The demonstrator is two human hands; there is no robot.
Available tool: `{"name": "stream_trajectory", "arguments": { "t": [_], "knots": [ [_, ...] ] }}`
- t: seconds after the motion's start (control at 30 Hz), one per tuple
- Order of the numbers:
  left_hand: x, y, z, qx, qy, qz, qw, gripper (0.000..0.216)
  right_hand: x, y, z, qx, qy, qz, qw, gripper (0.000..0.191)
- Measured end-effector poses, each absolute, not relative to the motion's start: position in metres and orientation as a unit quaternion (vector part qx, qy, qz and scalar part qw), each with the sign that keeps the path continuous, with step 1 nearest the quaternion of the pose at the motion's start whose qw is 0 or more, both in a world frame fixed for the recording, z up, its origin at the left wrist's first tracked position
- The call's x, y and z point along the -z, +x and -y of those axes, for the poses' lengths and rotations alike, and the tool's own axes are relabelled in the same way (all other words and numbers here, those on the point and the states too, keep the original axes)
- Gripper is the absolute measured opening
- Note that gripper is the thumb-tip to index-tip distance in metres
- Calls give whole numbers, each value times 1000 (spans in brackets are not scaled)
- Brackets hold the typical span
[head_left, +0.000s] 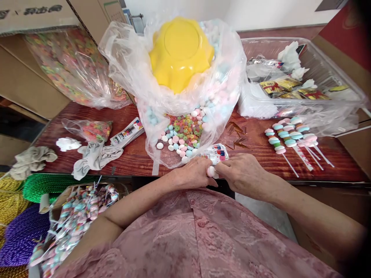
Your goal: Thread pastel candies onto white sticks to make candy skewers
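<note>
At the table's front edge my left hand is closed around a round pale-pink candy. Close to its right, my right hand pinches beside that candy; what lies between its fingers is hidden. Just behind both hands rests a stack of printed wrappers. Beyond them an open clear plastic bag holds loose pastel candies and small coloured candy rings. Several candy skewers on white sticks lie to the right.
An upturned yellow bowl tops the bag. Back right stands a clear plastic bin with packets. At left are a bag of rings, a cloth glove and more wrappers. Brown twist ties lie mid-table. A box of wrapped skewers sits below left.
</note>
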State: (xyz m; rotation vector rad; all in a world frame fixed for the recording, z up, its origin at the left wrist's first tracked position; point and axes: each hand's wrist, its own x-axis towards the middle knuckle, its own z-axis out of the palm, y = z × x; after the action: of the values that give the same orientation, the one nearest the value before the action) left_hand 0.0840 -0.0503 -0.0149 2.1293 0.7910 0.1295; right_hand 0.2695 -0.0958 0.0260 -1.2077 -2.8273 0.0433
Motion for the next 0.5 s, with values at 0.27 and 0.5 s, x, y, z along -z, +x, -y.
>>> {"name": "stream_trajectory", "arguments": {
  "t": [0.27, 0.5],
  "knots": [
    [-9, 63, 35, -85, 816, -283, 497, 84, -29, 280, 85, -32, -335, 933, 125, 17],
    [-2, 54, 32, 37, 613, -232, 755, 39, -58, 292, 76, 30, -305, 935, 179, 21]
  ]
}}
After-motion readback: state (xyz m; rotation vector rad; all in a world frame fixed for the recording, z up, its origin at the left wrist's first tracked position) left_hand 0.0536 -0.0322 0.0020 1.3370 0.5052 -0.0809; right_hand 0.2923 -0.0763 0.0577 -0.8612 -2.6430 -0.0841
